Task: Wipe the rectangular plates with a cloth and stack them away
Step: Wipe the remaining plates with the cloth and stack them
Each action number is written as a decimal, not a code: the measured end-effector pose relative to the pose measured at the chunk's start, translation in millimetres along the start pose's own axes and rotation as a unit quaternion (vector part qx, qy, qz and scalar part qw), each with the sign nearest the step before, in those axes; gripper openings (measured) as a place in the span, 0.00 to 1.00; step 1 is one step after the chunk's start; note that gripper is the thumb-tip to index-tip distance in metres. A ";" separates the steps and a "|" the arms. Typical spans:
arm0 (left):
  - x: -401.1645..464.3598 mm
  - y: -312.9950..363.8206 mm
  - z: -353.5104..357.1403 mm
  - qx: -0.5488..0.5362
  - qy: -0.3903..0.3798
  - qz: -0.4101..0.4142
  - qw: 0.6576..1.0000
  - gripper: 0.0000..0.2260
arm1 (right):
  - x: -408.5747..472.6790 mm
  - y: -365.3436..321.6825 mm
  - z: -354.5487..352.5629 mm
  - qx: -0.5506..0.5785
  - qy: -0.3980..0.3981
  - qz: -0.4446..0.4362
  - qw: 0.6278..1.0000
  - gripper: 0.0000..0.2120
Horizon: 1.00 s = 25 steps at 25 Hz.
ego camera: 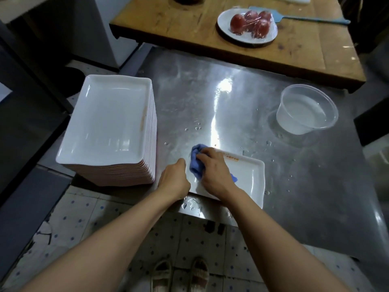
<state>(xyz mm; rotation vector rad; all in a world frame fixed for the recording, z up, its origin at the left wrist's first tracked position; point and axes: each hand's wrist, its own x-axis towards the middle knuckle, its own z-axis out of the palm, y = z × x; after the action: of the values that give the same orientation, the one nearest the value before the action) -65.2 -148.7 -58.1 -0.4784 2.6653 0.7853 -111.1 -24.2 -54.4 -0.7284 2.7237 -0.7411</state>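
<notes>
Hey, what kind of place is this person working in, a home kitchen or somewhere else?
Probably a restaurant or canteen kitchen, not a home. A tall stack of identical white plates stands on a stainless steel worktable, and a film-wrapped plate of tomatoes sits on a wooden counter behind.

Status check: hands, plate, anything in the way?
Right hand grips blue cloth, wiping plate. Left hand grips plate's left edge. Stack at left, water tub far right; nothing blocking.
</notes>
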 end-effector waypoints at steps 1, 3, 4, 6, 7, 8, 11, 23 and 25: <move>0.6 -1.5 -0.2 -0.016 -0.003 0.001 1.000 0.09 | -6.4 0.1 -0.8 0.007 -0.020 -0.009 1.000 0.17; 1.2 -5.0 -1.5 -0.056 -0.007 -0.001 0.998 0.08 | -19.6 -1.1 -0.8 0.016 -0.047 -0.019 0.999 0.18; 1.0 -6.3 -2.5 -0.078 -0.007 -0.004 0.997 0.07 | -26.0 -2.6 0.0 0.019 -0.059 -0.021 0.998 0.18; 1.0 -7.1 -3.7 -0.108 -0.006 -0.012 0.994 0.06 | -35.8 -5.4 1.6 0.023 -0.076 -0.018 0.997 0.19; 0.6 -6.3 -3.4 -0.116 -0.005 -0.021 0.993 0.05 | -39.6 -6.2 1.2 0.017 -0.080 -0.019 0.996 0.19; -0.1 -5.2 -2.8 -0.121 -0.002 -0.035 0.992 0.05 | -43.3 -6.5 0.3 0.005 -0.081 -0.025 0.996 0.18; -3.3 -0.7 -0.2 -0.151 0.015 -0.077 0.985 0.08 | -56.3 -1.9 -6.7 -0.075 -0.074 -0.037 0.994 0.16; -9.0 12.2 1.3 -0.090 0.050 -0.090 0.991 0.06 | -107.7 55.3 -54.8 -0.247 -0.068 0.069 0.964 0.13; -11.6 15.2 -1.5 -0.073 0.048 -0.085 0.993 0.08 | -104.3 52.8 -55.7 -0.287 -0.055 0.081 0.953 0.15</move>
<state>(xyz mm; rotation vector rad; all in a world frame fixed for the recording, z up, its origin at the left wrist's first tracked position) -61.3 -134.9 -45.4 -0.7871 2.6203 0.9308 -62.3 92.4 -26.1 -0.6099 2.8577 0.1419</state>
